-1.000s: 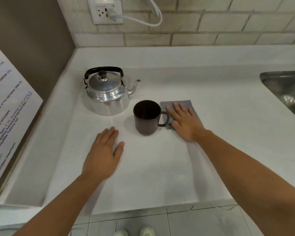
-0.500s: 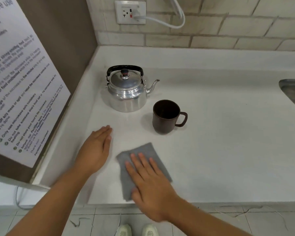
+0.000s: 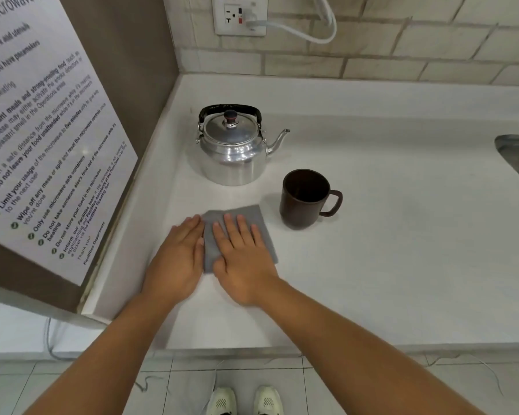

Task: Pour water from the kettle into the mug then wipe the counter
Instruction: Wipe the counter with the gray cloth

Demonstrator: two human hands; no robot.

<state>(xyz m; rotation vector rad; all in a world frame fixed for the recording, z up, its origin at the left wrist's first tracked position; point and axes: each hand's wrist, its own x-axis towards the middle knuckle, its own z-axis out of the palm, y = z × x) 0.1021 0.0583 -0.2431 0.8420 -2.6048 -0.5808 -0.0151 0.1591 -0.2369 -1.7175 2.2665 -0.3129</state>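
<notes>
Judging by the aluminium kettle standing upright behind the brown mug, pouring seems done, and wiping is underway: right hand, fingers spread flat, presses the grey cloth on the tabletop beside the flat, empty left hand.

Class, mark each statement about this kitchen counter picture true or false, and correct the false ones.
1. The right hand lies flat on the grey cloth. True.
2. The kettle is lifted off the counter. False: it stands on the counter, nobody holding it.
3. The mug stands to the right of the kettle, its handle pointing right. True.
4. The left hand grips the mug's handle. False: it rests flat on the counter beside the cloth.
5. The kettle's lid is off. False: the lid is on.
</notes>
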